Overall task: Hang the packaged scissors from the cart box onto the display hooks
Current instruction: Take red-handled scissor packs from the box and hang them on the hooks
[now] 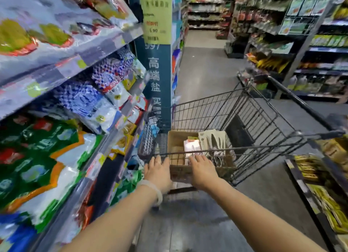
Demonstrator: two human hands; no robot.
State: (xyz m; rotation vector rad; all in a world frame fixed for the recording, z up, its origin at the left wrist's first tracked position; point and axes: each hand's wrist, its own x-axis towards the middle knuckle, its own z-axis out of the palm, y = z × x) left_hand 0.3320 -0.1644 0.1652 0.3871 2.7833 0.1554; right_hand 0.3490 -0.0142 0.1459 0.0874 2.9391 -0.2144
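We have both hands on the near rim of the wire shopping cart (pixel 244 120), in a shop aisle with bagged goods on the shelves (pixel 75 67) to our left. The left hand (pixel 159 173), a pale bangle (pixel 153 190) at its wrist, lies palm down with the fingers curled over the top bar; the right hand (pixel 202 170) sits the same way just beside it, fingers draped over the bar in front of the cardboard box (pixel 176 140). Neither hand has hold of any package.

The box stands inside the cart against its near wall. In it the packaged scissors (pixel 213 141) stand more or less on end: a pale card-backed pack with dark blades showing is the clearest, with a white and pink pack (pixel 192 146) just beside it (what that one holds we cannot tell), and some metal handle loops lower down.

We judge these packs to be light and flat, stiff along the card but easy to bend or crease, with a slick plastic front if they are blister packs. The weight will sit low, at the steel. So we would pinch each by its upper card edge, near where a hang hole ought to be (too small to see here), leaving that hole free. No display hooks for them are clearly in view.
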